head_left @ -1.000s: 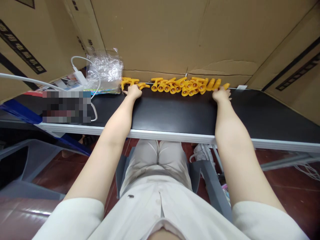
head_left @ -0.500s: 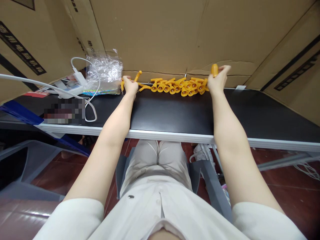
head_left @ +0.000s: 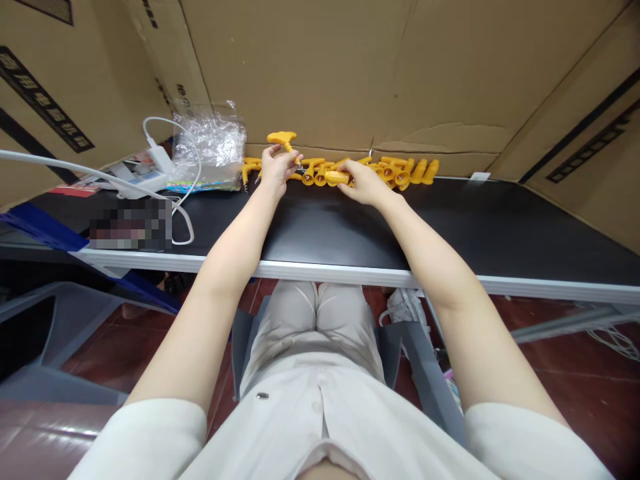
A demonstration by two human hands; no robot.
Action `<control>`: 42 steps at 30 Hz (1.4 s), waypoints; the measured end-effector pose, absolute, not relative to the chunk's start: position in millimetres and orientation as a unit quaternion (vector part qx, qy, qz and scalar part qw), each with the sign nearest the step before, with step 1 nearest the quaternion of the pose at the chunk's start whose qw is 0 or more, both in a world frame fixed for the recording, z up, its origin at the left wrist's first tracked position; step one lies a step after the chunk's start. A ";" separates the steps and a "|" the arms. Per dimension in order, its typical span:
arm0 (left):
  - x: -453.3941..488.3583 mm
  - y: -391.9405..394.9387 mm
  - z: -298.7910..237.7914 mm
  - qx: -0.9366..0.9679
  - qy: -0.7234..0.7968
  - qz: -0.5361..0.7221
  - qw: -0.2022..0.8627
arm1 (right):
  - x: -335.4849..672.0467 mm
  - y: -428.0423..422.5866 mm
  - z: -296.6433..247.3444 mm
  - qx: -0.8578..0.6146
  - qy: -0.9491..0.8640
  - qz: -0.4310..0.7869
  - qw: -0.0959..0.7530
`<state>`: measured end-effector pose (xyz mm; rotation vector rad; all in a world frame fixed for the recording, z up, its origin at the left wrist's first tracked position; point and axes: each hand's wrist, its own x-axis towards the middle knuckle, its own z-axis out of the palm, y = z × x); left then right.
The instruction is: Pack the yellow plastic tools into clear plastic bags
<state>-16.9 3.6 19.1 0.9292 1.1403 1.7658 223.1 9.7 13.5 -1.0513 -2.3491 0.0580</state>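
Note:
My left hand (head_left: 276, 168) is raised at the back of the black table, its fingers pinching a yellow T-handled corkscrew (head_left: 283, 139) with the handle upward. To its right, my right hand (head_left: 366, 185) grips a yellow sleeve (head_left: 337, 177) lying sideways between thumb and fingers. Behind and beside that hand runs a row of yellow bell-mouthed pieces (head_left: 402, 178), some with T-shaped tops. More yellow corkscrew handles (head_left: 249, 167), with dark spiral tips, lie left of my left hand. The screw of the held corkscrew is mostly hidden by my fingers.
Cardboard (head_left: 320, 73) walls the back and sides of the black table (head_left: 340, 230). On the left are clear plastic bags (head_left: 213, 143), a white charger (head_left: 161, 159) with a looping cable, and a blurred-out item (head_left: 130, 225). A white tab (head_left: 479, 177) sits at the back right.
My right hand has moved left from the right end of the row, bringing a yellow sleeve. My left hand has shifted slightly right and turned, now holding up a corkscrew.

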 end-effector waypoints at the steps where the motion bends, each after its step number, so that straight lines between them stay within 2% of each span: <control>1: -16.0 3.7 18.6 0.380 0.449 0.696 0.411 | 220.2 8.8 12.7 -0.386 -0.880 0.024 0.276; 15: -2.3 -7.0 21.3 0.399 0.421 0.692 0.431 | 216.1 6.2 13.6 -0.378 -0.874 0.044 0.303; 21: -3.1 -2.6 19.6 0.438 0.433 0.678 0.401 | 219.4 7.3 15.5 -0.391 -0.869 0.035 0.302; 30: 8.8 -5.2 16.6 0.396 0.374 0.691 0.475 | 215.3 11.3 14.4 -0.361 -0.874 0.027 0.324; 37: -0.5 11.0 5.9 0.465 0.440 0.619 0.454 | 223.4 10.5 17.9 -0.374 -0.863 0.021 0.338; 42: 1.6 14.2 -8.8 0.593 0.449 0.564 0.359 | 237.1 16.6 17.1 -0.377 -0.858 0.010 0.349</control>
